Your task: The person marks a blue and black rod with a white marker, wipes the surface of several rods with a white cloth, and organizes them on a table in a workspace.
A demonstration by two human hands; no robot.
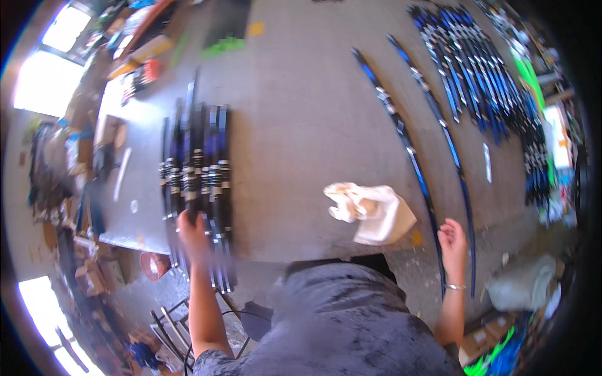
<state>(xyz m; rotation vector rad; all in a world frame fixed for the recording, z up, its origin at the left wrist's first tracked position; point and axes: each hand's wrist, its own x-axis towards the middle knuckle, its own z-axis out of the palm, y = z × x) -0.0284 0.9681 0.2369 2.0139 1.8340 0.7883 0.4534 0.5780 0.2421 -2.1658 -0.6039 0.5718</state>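
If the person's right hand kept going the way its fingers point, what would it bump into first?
Probably the nearer long blue-and-black strip. The right hand points up across the grey table, its fingers close beside that strip's lower stretch. Whether they already touch it is unclear through the fisheye bend.

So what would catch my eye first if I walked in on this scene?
Probably the bundle of long black-and-blue rods on the grey worktable, with the person's left hand on its near end. Next, the crumpled white cloth at the table's front edge, and the two long curved blue strips beside the right hand.
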